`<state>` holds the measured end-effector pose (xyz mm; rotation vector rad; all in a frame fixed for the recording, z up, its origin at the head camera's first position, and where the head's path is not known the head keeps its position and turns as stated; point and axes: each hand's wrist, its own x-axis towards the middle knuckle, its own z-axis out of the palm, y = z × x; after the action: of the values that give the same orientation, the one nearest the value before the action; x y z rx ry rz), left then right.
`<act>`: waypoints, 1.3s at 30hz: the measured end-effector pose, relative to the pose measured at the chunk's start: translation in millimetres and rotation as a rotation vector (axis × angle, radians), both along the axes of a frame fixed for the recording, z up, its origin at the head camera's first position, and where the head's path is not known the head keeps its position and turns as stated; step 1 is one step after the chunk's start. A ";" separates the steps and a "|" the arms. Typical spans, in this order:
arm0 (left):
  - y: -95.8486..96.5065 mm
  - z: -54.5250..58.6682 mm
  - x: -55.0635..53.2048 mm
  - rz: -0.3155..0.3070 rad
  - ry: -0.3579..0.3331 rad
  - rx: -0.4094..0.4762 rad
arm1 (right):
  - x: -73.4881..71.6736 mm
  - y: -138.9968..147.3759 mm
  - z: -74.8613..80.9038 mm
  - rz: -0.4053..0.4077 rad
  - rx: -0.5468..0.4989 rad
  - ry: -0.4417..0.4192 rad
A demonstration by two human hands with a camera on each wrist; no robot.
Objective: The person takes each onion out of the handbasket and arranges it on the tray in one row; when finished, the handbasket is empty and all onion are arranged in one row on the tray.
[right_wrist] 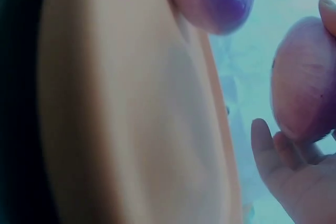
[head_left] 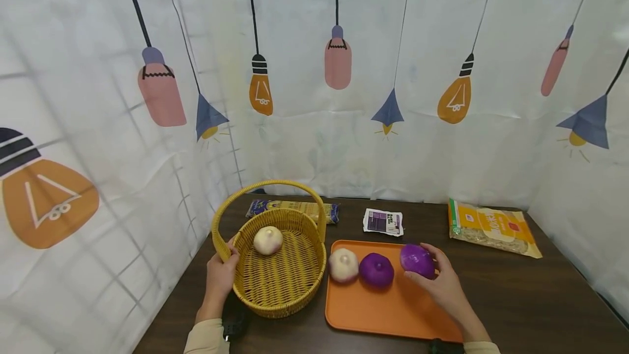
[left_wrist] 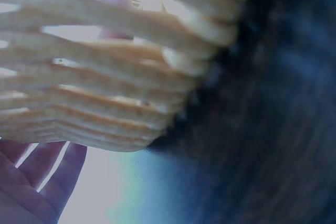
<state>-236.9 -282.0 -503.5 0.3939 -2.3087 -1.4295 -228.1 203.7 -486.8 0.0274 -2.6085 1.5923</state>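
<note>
At the left side of the yellow wicker basket (head_left: 280, 288), my left hand (head_left: 219, 272) grips the rim by the foot of the handle. In the left wrist view its fingers (left_wrist: 65, 174) lie against the basket's outer wall. One white bulb with a purplish tint, like an onion (head_left: 267, 240), sits inside the basket. Over the right part of the orange tray (head_left: 373, 313), my right hand (head_left: 442, 277) holds a glossy purple onion (head_left: 416, 260) between thumb and fingers. Another purple onion (head_left: 376, 270) and a white bulb (head_left: 343, 265) rest side by side on the tray's left part.
Behind the basket lies a long yellow and blue packet (head_left: 295, 208). A small white and purple sachet (head_left: 383, 222) lies behind the tray. At the back right is an orange and yellow bag of grain (head_left: 493, 228). White printed curtains (head_left: 314, 141) enclose the dark table (head_left: 530, 299).
</note>
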 end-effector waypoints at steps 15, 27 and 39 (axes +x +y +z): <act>-2.4 -1.4 1.0 -0.007 -0.018 -0.015 | -5.5 7.7 -19.3 0.037 0.113 -0.028; -1.3 -1.8 0.3 -0.002 -0.010 -0.018 | -7.4 8.8 -24.7 0.081 0.111 -0.019; -0.2 -0.5 -0.3 0.003 -0.006 -0.014 | -6.7 7.8 -23.4 0.085 0.147 -0.018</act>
<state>-237.2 -282.2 -504.0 0.3975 -2.3205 -1.4118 -234.7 211.5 -510.1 0.1352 -2.7682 1.4275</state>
